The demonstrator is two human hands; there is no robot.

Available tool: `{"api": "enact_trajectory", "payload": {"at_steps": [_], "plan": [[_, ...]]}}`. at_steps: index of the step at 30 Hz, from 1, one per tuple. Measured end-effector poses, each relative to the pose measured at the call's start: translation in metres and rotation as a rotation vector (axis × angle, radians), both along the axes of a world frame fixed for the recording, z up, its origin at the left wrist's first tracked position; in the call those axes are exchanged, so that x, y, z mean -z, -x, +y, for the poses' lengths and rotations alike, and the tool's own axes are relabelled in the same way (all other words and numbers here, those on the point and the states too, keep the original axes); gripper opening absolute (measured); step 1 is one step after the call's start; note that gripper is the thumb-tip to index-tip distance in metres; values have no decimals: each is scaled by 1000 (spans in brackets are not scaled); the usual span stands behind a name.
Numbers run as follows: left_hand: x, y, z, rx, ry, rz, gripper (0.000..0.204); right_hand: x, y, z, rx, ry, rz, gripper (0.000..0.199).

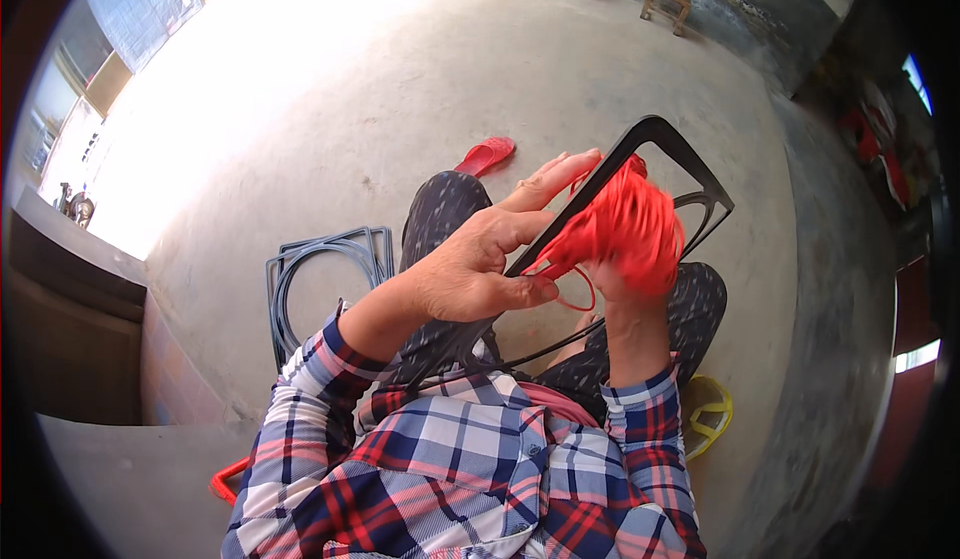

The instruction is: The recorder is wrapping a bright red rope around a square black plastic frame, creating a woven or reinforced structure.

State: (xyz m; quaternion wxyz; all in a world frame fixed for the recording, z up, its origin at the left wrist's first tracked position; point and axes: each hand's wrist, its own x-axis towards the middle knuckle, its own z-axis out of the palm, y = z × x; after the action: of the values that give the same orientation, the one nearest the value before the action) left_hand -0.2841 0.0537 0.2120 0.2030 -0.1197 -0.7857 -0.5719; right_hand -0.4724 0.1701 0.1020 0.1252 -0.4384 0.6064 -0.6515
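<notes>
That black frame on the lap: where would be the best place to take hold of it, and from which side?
Probably the long straight bar of the black frame, just below where the left hand already pinches it. It is thin, bare and tilted up and away, so a grip from the left wraps it easily. The right side is crowded by the bundle of red cord and the right hand.

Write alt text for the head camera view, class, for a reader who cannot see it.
A seated person's left hand grips a black frame while the right hand, blurred, holds a bundle of red cord against it. A stack of grey frames lies on the concrete floor to their left, a red sandal ahead.
</notes>
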Motion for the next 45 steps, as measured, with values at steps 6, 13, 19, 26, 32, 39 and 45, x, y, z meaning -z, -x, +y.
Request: {"api": "enact_trajectory", "payload": {"at_steps": [6,13,19,26,32,39,45], "plan": [[11,-20,-13,-192,-42,-65,22,-9,-8,28,-133,515,-991,50],[19,-29,-28,-220,-490,-298,30,-74,-45,79,-1009,600,-677,43],[20,-24,-30,-198,-479,-261,37,-48,-62,93,-1220,354,-753,61],[17,-23,-32,-188,-505,-242,37,-56,-59,97,-1016,329,-962,45],[27,-25,-36,-323,-531,-206,36,-48,-39,104,-729,594,-1085,37],[6,-28,-14,-395,-392,-392,12,-53,-10,66,-416,229,-790,57],[-4,-11,-2,-347,299,83,22,-121,-40,16,-340,72,-455,32]]}}
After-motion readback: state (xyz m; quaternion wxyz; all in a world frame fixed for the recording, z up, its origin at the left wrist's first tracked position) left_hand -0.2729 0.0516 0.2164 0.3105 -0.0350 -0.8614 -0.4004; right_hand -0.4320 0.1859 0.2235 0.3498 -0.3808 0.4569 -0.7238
